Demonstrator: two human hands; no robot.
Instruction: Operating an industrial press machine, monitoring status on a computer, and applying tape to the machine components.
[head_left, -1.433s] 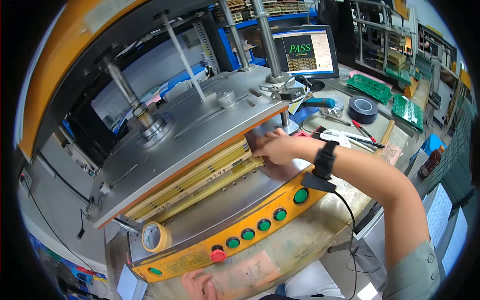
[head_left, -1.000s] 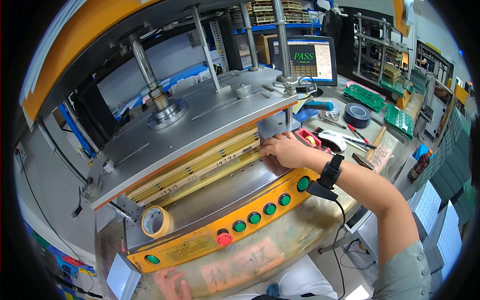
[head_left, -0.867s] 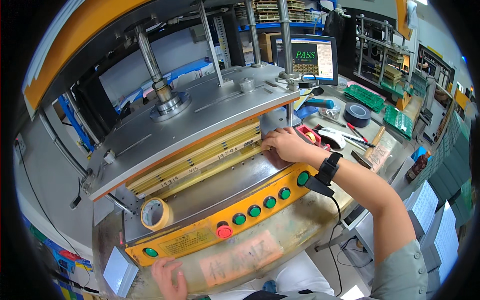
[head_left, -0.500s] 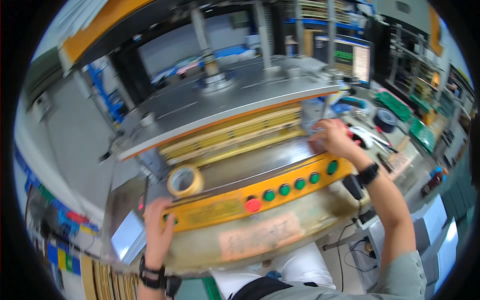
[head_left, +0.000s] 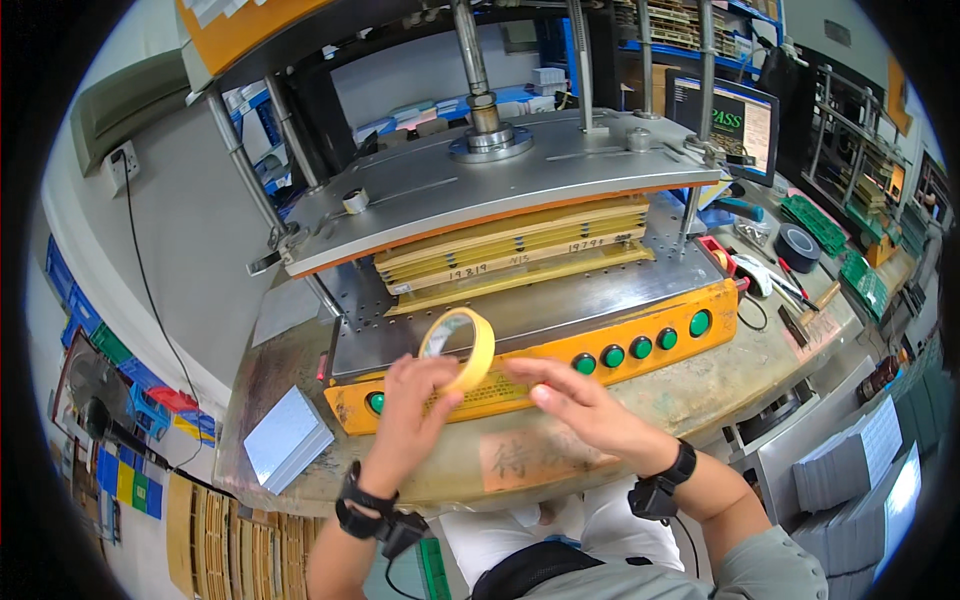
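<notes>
A roll of yellow tape (head_left: 481, 352) is tilted up on edge above the front of a press. My left hand (head_left: 403, 425) has its fingers closed on the roll's lower left side. To the right of the tape, my right hand (head_left: 592, 412) reaches in with fingers stretched out and nothing in them. Both hands hover before the press's orange control panel (head_left: 640, 318), hiding part of it. Behind them, a stack of yellowish fixture boards (head_left: 520, 248) sits between the press's metal bed (head_left: 560, 305) and its upper plate (head_left: 420, 207).
On the bench (head_left: 440, 480) at left lies a stack of pale sheets (head_left: 287, 440). Right of the press are a dark tape roll (head_left: 797, 247), green circuit boards (head_left: 812, 224) and hand tools. A monitor (head_left: 735, 125) stands behind. Metal columns (head_left: 468, 50) rise from the upper plate.
My left hand has left the panel's left end and lifted the tape roll off the press bed. My right hand has come from the bed's right side toward the middle. The view has shifted.
</notes>
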